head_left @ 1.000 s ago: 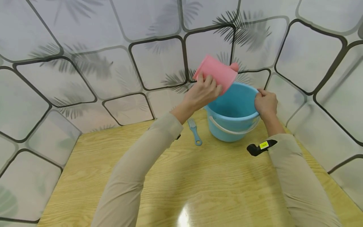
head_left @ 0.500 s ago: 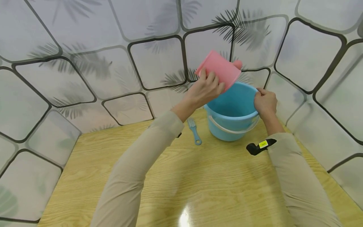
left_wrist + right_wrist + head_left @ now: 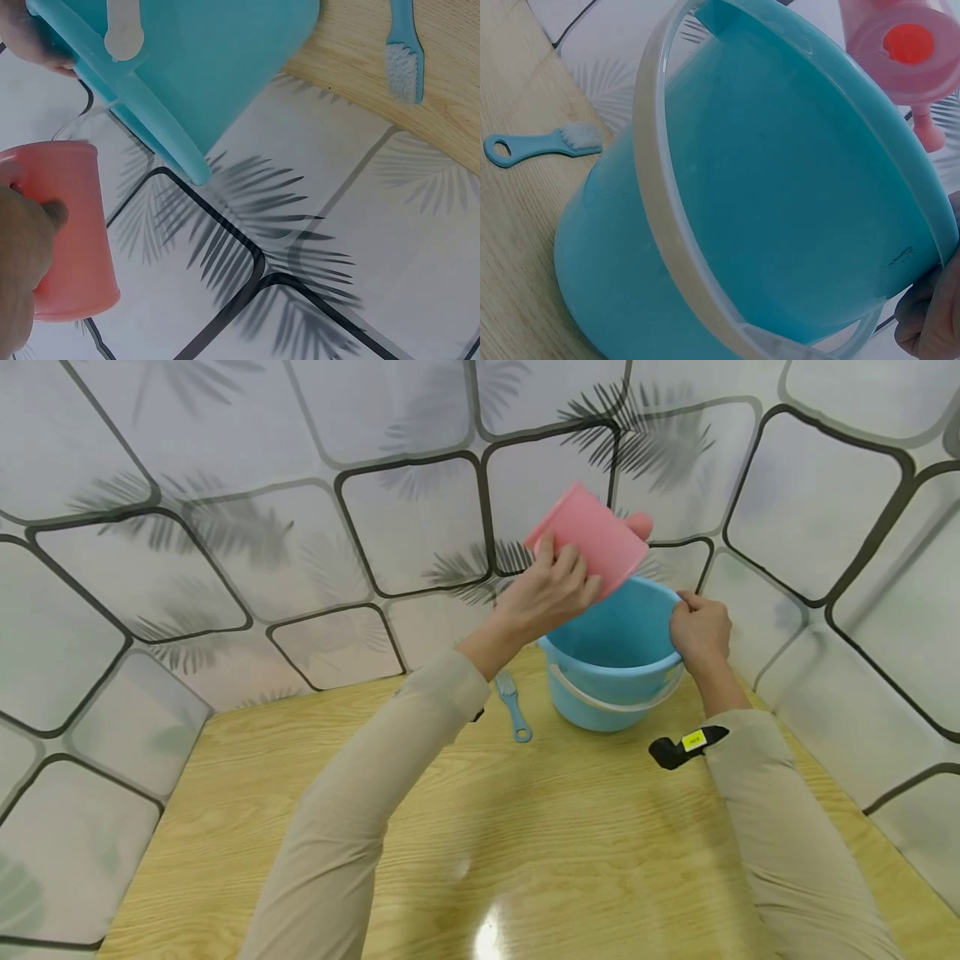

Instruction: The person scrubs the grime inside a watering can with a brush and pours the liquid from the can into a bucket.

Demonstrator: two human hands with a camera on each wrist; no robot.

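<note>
My left hand (image 3: 551,589) grips a small pink watering can (image 3: 588,539), fingers spread along its side. The can is tipped over the left rim of a light blue bucket (image 3: 600,706), its round-ended spout (image 3: 639,524) pointing right. In the left wrist view a thin clear stream (image 3: 90,114) shows between the can and the bucket. An orange-red round patch shows in the can's end in the right wrist view. My right hand (image 3: 701,625) grips the bucket's right rim. The bucket stands on the table with its white handle (image 3: 660,157) hanging down in front.
A blue brush (image 3: 513,706) with white bristles lies on the wooden table (image 3: 570,860), left of the bucket. Patterned walls (image 3: 412,527) rise behind the table and along its left and right sides.
My left hand has moved slightly right and up with the watering can, which is tilted a little more. My right hand stays on the bucket rim.
</note>
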